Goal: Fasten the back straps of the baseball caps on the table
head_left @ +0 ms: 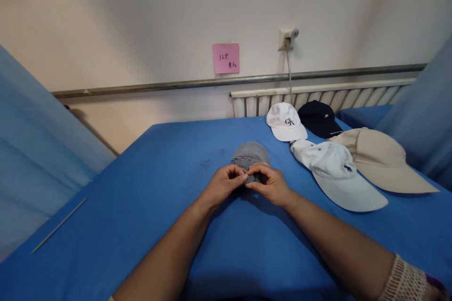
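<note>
A grey cap (250,152) lies on the blue table cover (148,207) in the middle, its back strap turned toward me. My left hand (223,184) pinches the strap at the cap's near edge from the left. Opposite it, my right hand (271,184) pinches the same strap from the right. Both hands have curled fingers whose tips meet over the small strap buckle.
To the right lie a white cap with a black logo (285,122), a dark navy cap (320,118), a light cap with a small emblem (335,174) and a beige cap (379,160). A thin stick (59,225) rests at the left edge. Radiator and wall stand behind.
</note>
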### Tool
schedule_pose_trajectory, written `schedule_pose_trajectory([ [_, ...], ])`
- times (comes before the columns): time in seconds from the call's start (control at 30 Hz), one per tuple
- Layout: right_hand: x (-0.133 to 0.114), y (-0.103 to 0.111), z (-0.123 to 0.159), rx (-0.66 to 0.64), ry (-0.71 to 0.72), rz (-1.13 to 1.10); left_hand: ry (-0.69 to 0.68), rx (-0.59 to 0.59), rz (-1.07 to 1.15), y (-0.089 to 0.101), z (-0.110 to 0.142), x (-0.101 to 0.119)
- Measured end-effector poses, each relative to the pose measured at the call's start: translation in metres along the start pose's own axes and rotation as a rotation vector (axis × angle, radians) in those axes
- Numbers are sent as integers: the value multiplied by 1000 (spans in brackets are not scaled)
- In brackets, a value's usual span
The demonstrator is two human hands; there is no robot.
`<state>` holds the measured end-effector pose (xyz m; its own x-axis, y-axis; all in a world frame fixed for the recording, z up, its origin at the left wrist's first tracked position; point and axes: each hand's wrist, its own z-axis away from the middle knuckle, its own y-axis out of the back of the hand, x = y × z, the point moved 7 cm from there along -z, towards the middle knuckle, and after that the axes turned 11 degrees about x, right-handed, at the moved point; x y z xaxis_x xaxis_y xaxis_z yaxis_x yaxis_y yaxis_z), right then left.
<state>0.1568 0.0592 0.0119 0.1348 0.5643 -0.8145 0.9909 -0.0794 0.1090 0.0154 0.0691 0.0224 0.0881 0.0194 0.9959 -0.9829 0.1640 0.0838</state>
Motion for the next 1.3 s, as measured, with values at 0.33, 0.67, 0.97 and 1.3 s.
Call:
schedule_pose_trajectory([
  [0.33, -8, 5, -2, 60, 94, 25, -42, -71, -56, -2, 3, 7],
  [0.67, -7, 8, -3, 70, 13, -56, 56, -84, 51, 2, 4, 6],
  [0.97, -10, 5, -3, 48, 46, -56, 58, -48, 49, 5, 0, -2],
  [1.3, -16, 2, -1, 7, 111, 3, 86, -5, 16, 0, 1, -3],
])
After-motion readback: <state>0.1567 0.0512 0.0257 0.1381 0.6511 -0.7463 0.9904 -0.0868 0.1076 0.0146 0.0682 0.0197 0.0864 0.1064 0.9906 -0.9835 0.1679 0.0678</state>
